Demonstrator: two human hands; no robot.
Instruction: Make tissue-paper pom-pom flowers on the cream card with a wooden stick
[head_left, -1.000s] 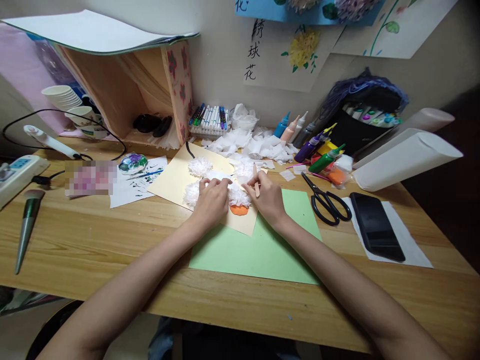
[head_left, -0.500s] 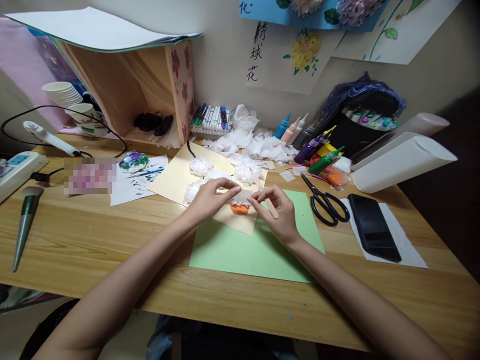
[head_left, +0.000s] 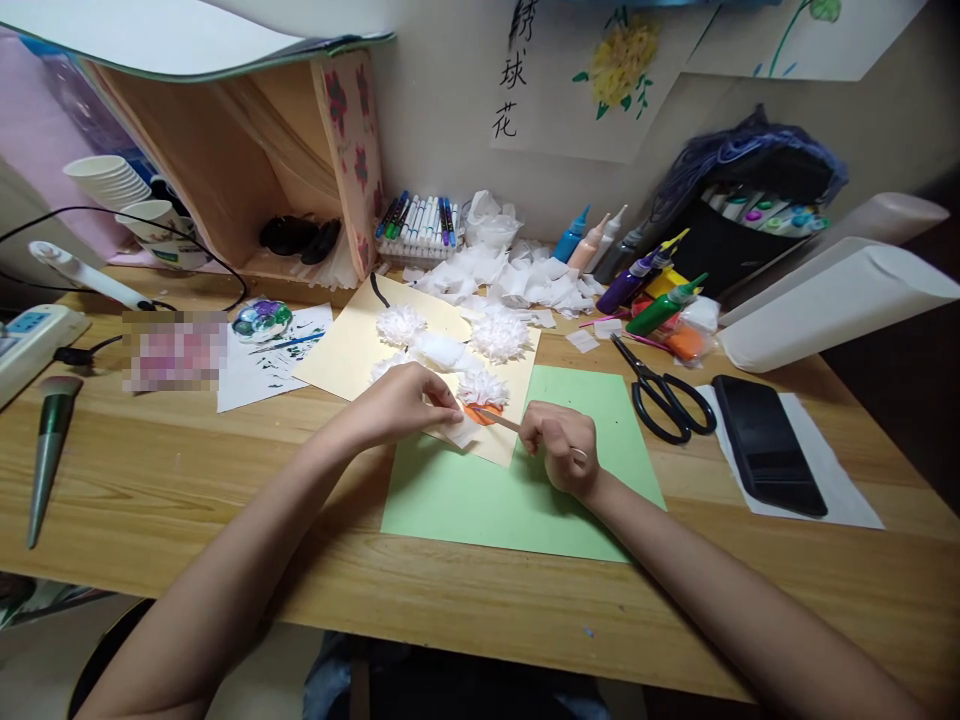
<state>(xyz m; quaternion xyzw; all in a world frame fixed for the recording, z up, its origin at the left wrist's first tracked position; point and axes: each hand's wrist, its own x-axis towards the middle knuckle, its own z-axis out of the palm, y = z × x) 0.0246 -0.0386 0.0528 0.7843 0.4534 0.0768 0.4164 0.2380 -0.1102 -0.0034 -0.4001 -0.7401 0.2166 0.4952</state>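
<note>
A small piece of white tissue paper (head_left: 460, 430) is pinched between thumb and fingers of my left hand (head_left: 405, 405). My right hand (head_left: 561, 445) is closed around a wooden craft stick (head_left: 501, 421), whose far end meets an orange patch (head_left: 484, 412). That patch is on a cream sheet (head_left: 341, 335), just below a fluffy white paper puff (head_left: 482, 387). More white puffs, such as one at the upper right (head_left: 499, 335), sit on this sheet. The cream sheet overlaps a green sheet (head_left: 517, 500).
Scissors (head_left: 664, 400) and a phone (head_left: 769, 440) lie to the right. Torn white tissue (head_left: 510, 280) is heaped behind the cream sheet, beside squeeze bottles (head_left: 581, 240) and markers (head_left: 420, 220). At left are a painted palette (head_left: 261, 320) and a large brush (head_left: 52, 450).
My right hand has turned the craft stick from beside the fingers to point left onto the orange patch. My left hand has drawn the tissue piece down and left, away from my right hand.
</note>
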